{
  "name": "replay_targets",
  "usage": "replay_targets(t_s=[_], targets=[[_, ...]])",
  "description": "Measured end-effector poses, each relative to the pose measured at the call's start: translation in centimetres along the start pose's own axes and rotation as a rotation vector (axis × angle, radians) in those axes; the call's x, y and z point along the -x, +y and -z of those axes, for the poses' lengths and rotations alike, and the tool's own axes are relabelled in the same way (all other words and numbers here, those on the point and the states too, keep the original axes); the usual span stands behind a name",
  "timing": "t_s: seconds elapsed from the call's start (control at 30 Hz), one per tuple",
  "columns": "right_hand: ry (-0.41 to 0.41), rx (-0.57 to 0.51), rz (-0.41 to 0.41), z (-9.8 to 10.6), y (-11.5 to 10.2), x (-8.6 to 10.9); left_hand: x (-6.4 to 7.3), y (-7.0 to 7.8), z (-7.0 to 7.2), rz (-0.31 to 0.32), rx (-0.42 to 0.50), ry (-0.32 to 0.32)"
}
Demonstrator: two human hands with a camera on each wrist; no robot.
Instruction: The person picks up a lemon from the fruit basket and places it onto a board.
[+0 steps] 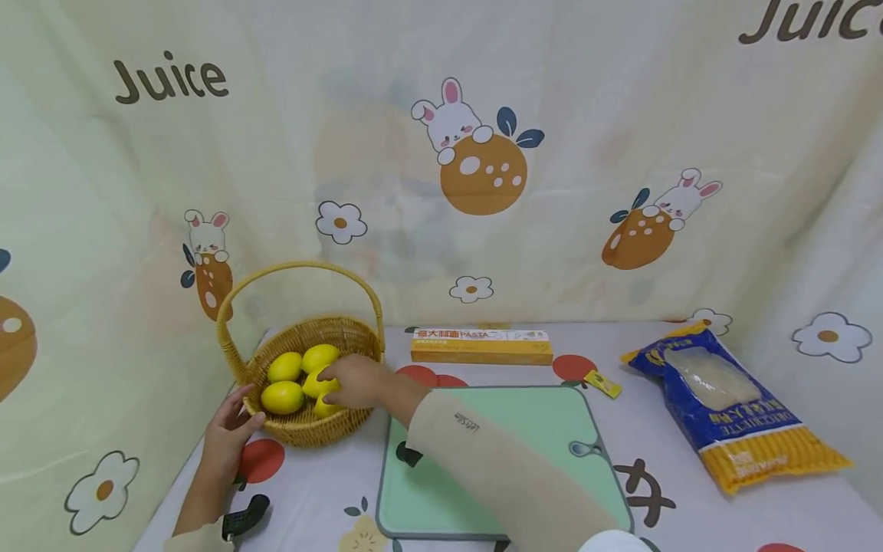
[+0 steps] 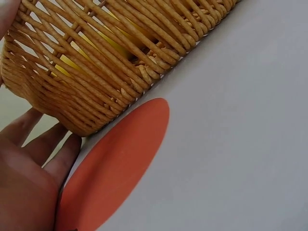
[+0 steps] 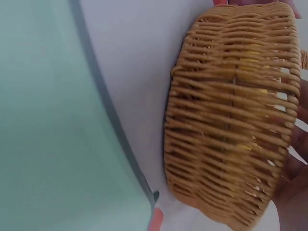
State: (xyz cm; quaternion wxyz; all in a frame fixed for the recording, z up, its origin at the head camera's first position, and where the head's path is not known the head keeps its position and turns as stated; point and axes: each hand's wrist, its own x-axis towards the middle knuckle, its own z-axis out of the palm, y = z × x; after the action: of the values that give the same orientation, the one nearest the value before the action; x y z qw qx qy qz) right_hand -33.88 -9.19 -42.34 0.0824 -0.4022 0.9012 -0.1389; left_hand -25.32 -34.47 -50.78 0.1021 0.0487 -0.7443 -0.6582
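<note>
In the head view, the right hand (image 1: 362,381), left of centre, was curled round a lemon (image 1: 314,383) inside the basket (image 1: 310,437) beside other lemons (image 1: 282,398); the step looked like picking or placing fruit, the next move calling for a secure lift or a clean release. The left wrist view showed the left hand (image 2: 26,168) at lower left, fingers extended loosely against the basket. In the right wrist view, the basket's wall hid the lemon hold at the right edge, so I couldn't confirm it there.

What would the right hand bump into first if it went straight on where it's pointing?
Most likely the lemon right at the right hand's fingertips, inside the basket; they may already touch, but depth is unclear.
</note>
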Motion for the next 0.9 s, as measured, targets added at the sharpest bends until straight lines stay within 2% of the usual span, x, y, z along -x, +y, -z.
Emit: replay_targets(t_s=[0.2, 0.43, 0.7, 0.9], targets=[[0.003, -0.008, -0.046, -0.5, -0.4, -0.7, 0.1, 0.2, 0.1, 0.012, -0.033, 0.008], [-0.055, 0.039, -0.082, -0.4, -0.6, -1.3, 0.0, 0.2, 0.0, 0.006, 0.018, -0.001], [-0.136, 0.009, -0.098, -0.2, -0.5, -1.6, -0.1, 0.2, -0.1, 0.025, 0.008, 0.004], [-0.136, -0.007, -0.088, -0.2, -0.3, -1.5, -0.2, 0.1, -0.1, 0.059, -0.023, 0.011]])
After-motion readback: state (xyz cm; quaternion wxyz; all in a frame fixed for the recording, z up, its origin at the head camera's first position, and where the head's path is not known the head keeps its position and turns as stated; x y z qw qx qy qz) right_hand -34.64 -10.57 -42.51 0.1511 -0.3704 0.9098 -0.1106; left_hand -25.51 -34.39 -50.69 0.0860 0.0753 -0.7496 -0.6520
